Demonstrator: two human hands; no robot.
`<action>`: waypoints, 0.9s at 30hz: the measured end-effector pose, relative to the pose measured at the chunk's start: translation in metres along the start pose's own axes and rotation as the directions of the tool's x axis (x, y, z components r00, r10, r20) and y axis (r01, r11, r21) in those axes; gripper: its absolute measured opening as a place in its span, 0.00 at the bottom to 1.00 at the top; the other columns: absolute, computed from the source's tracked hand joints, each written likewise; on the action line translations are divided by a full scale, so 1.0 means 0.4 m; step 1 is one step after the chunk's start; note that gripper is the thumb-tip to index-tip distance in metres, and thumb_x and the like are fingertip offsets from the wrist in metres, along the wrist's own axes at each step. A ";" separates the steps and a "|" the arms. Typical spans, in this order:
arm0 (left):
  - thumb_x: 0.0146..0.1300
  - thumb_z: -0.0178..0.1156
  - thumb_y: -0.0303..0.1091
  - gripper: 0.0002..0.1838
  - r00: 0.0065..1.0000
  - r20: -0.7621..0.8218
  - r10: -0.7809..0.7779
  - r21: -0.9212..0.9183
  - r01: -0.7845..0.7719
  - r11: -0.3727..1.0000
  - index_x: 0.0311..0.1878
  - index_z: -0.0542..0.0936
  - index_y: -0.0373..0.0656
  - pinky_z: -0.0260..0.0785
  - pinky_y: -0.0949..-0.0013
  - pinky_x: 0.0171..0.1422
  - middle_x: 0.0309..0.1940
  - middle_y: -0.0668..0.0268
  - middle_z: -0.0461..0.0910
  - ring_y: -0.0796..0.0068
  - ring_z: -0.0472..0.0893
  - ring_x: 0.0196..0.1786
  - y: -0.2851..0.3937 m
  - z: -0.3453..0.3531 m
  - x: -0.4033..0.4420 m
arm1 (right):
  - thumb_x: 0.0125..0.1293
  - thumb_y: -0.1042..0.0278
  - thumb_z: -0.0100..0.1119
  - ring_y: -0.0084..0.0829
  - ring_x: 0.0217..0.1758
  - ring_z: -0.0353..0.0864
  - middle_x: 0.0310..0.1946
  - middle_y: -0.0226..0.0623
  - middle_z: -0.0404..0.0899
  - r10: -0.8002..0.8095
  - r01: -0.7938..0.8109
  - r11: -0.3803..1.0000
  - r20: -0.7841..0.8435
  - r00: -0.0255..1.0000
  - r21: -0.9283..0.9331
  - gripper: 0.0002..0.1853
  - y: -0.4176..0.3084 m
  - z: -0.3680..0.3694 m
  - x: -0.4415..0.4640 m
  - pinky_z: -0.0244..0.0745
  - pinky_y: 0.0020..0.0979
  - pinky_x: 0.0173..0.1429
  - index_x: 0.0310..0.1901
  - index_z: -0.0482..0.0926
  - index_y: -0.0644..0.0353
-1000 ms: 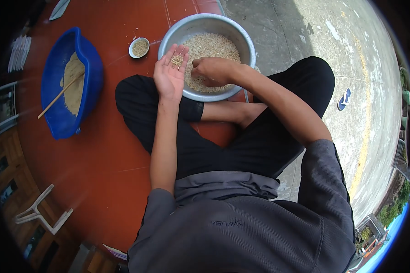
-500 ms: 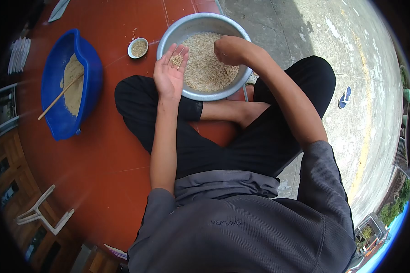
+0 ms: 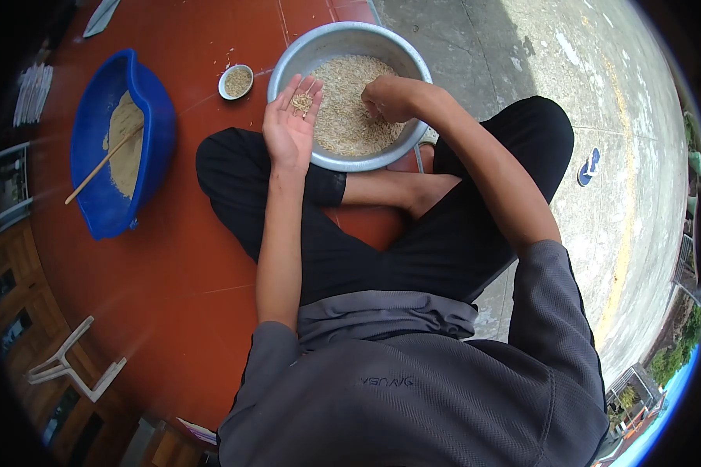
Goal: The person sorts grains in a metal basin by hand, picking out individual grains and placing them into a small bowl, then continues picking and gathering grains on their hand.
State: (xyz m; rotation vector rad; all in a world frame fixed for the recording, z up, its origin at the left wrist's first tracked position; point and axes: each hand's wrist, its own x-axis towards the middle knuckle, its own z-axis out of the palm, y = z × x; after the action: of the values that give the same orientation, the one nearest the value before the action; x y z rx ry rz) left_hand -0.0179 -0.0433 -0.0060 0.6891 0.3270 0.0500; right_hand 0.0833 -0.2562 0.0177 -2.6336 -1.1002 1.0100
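Note:
My left hand (image 3: 289, 144) is palm up at the left rim of a metal basin (image 3: 288, 62). Its fingers are stretched out, and a small heap of husked-looking grains (image 3: 301, 103) rests on them and the palm. Pale grain (image 3: 339, 128) covers the bottom of the basin. Over the right part of this grain, my right hand (image 3: 397, 97) reaches down with its fingers bent together in a pinch. The fingertips are at the grain, and whatever they hold is too small to make out.
A small white bowl (image 3: 224, 92) of grain stands left of the basin, with a few spilled grains beyond it. Farther left is a blue tub (image 3: 154, 163) with tan powder (image 3: 124, 124) and a wooden stick (image 3: 93, 177). A blue sandal (image 3: 586, 173) lies on the concrete at right.
My right hand has moved slightly left and down, closer to the grain in the basin. My left hand stays in place with its grains.

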 end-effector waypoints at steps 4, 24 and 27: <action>0.83 0.47 0.40 0.34 1.000 0.013 -0.004 -0.014 0.005 1.000 0.80 0.64 0.20 0.67 0.48 0.89 0.75 0.36 0.73 0.41 0.74 0.81 0.001 -0.004 0.000 | 0.64 0.72 0.73 0.56 0.51 0.93 0.45 0.59 0.92 0.002 0.001 0.994 0.020 1.000 -0.109 0.10 0.017 0.009 0.012 0.87 0.50 0.57 0.43 0.93 0.69; 0.83 0.47 0.41 0.33 1.000 0.003 0.003 0.016 -0.003 1.000 0.78 0.68 0.21 0.69 0.50 0.87 0.71 0.39 0.77 0.44 0.78 0.77 -0.001 0.004 -0.003 | 0.52 0.69 0.75 0.57 0.40 0.92 0.34 0.57 0.90 -0.100 0.100 0.994 0.002 0.995 -0.044 0.11 0.005 0.055 0.030 0.85 0.51 0.49 0.36 0.93 0.64; 0.83 0.48 0.40 0.34 1.000 0.011 -0.003 0.019 0.003 1.000 0.79 0.65 0.20 0.68 0.48 0.88 0.73 0.38 0.74 0.42 0.75 0.79 0.001 0.004 -0.001 | 0.52 0.71 0.74 0.57 0.40 0.92 0.33 0.56 0.90 -0.067 0.066 0.997 -0.026 0.997 -0.050 0.10 -0.004 0.060 0.029 0.85 0.51 0.48 0.36 0.93 0.64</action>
State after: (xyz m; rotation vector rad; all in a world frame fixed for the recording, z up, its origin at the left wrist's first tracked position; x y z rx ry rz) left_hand -0.0179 -0.0440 -0.0047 0.7078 0.3182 0.0403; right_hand 0.0735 -0.2507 -0.0068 -2.6209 -1.2133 0.9421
